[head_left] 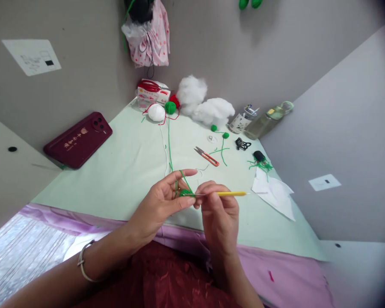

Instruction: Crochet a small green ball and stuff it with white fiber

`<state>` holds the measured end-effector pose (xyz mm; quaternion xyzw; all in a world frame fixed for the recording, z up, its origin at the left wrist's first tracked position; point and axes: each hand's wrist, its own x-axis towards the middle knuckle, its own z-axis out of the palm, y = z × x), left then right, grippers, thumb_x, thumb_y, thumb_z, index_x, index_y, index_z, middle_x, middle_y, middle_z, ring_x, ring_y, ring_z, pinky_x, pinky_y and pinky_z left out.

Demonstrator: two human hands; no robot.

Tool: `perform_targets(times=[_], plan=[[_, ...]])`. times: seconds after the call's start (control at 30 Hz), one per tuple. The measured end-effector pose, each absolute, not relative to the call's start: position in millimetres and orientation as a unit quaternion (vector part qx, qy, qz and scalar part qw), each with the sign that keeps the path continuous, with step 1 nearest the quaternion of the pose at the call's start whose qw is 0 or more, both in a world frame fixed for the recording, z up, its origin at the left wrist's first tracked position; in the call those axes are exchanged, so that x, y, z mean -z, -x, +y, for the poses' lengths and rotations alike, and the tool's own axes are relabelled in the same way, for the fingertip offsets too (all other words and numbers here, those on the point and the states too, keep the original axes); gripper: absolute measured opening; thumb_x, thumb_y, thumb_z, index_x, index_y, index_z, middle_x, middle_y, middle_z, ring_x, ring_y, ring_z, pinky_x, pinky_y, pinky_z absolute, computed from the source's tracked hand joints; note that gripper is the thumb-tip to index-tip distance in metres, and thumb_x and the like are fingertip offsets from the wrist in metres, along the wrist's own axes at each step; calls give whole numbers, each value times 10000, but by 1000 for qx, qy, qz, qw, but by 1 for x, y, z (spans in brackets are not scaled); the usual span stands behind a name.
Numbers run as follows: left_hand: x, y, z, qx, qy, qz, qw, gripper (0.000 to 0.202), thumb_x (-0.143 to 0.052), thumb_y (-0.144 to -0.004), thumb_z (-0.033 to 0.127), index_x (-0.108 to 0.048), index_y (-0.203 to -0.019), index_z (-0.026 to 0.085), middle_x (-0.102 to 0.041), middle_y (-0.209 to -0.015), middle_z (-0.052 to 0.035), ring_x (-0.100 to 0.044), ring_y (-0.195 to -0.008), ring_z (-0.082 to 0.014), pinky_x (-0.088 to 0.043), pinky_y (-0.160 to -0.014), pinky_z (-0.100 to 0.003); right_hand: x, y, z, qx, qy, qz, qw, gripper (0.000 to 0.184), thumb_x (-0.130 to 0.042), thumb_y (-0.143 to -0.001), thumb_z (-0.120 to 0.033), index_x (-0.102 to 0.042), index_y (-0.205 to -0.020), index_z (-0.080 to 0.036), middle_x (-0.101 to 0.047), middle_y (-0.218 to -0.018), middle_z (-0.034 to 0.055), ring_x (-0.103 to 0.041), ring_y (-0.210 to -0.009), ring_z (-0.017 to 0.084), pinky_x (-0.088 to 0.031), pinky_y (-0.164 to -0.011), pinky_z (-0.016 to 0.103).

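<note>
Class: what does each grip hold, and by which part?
Right grip: yellow-handled tool, by the handle near its metal shaft. Left grip: small green yarn piece, by its near edge, at the thumb.

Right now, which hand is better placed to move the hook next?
Likely the right hand: it holds the yellow hook, while the left hand pinches the green piece, green yarn over its finger.

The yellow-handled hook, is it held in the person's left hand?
No, the right hand grips the yellow-handled hook, while the left hand holds the green yarn piece.
</note>
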<state>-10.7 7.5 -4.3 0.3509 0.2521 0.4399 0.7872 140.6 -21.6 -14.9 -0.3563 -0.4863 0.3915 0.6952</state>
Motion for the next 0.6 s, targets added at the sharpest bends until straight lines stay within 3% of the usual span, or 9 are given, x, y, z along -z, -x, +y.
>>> perform_targets(times=[0.07, 0.33, 0.6], plan=[[6, 8, 5, -455, -358, 264, 772, 510, -894, -791, 219, -736, -1275, 238, -590, -804, 32, -561, -741, -101, -445, -716, -230, 20, -138, -22, -345, 381, -505, 693, 132, -670, -995, -262, -783, -930, -238, -692, -845, 16, -612, -699, 129, -519, -657, 285], [8, 9, 6, -445, -359, 287, 768, 419, -893, -802, 254, -759, -1198, 233, -541, -754, 61, -381, -587, -49, -290, -519, -188, 22, -136, -24, -197, 459, -541, 676, 154, -635, -1007, -207, -774, -955, -248, -701, -853, 14, -639, -751, 155, -521, -690, 315], [7, 11, 6, -410, -333, 259, 808, 169, -822, -873, 240, -760, -1017, 175, -520, -731, 60, -309, -534, -21, -249, -525, -185, 17, -139, -25, -230, 455, -531, 677, 158, -630, -1018, -205, -775, -965, -244, -684, -832, -9, -641, -700, 121, -508, -683, 294]])
